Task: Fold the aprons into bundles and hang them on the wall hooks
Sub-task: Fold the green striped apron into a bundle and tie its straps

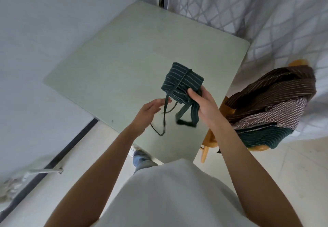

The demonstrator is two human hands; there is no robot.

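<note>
A dark green striped apron bundle (179,81), wrapped round with its own strap, is held up over the pale green table (124,63). My right hand (202,102) grips its near right corner, thumb on top. Loose straps (165,116) and a wider neck loop (188,118) dangle below it. My left hand (150,109) is just left of the bundle, fingers extended, its fingertips touching a hanging strap. More aprons lie piled on a wooden chair (209,138) at the right: a brown striped one (276,88), a checked one (276,115) and a green striped one (262,136). No wall hooks are in view.
A white wall (53,22) runs along the table's left side. A patterned curtain (266,14) hangs behind and to the right. A leg in jeans (142,159) stands beside the table's near corner on the light tiled floor (284,173).
</note>
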